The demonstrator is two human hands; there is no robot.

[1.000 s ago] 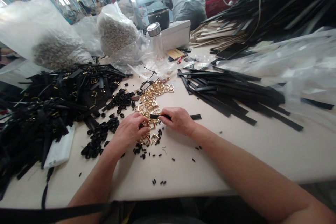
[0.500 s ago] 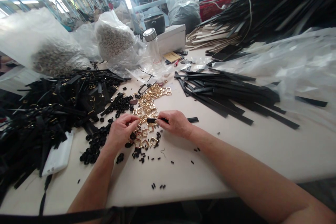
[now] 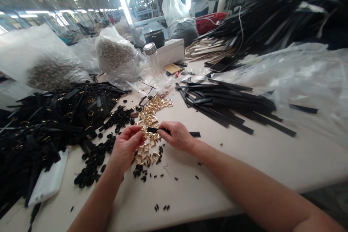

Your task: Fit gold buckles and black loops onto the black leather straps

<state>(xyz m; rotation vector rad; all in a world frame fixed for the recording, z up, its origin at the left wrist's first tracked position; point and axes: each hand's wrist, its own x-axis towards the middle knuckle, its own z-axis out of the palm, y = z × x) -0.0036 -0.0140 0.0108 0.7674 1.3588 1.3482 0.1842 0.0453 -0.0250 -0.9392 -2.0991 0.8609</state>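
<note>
My right hand (image 3: 178, 136) is closed on a short black strap (image 3: 152, 129), whose other end sticks out past my wrist. My left hand (image 3: 127, 146) is pinched just left of the strap's near end; what it holds is too small to make out. Both hands hover over a scatter of gold metal buckles (image 3: 150, 114) on the white table (image 3: 244, 156). Small black loops (image 3: 94, 156) lie in a heap to the left of my left hand.
A big pile of black straps with buckles (image 3: 51, 123) fills the left side. Loose black strips (image 3: 225, 103) lie at the right, clear plastic sheeting (image 3: 304, 79) beyond. Bags of rings (image 3: 114, 54), a jar (image 3: 152, 56) and a white box (image 3: 171, 50) stand behind. A white phone-like slab (image 3: 46, 185) lies near left.
My left hand has lifted off the buckles and turned palm-up in a pinch toward the strap's end. The right hand has kept its hold on the strap. The view has shifted slightly.
</note>
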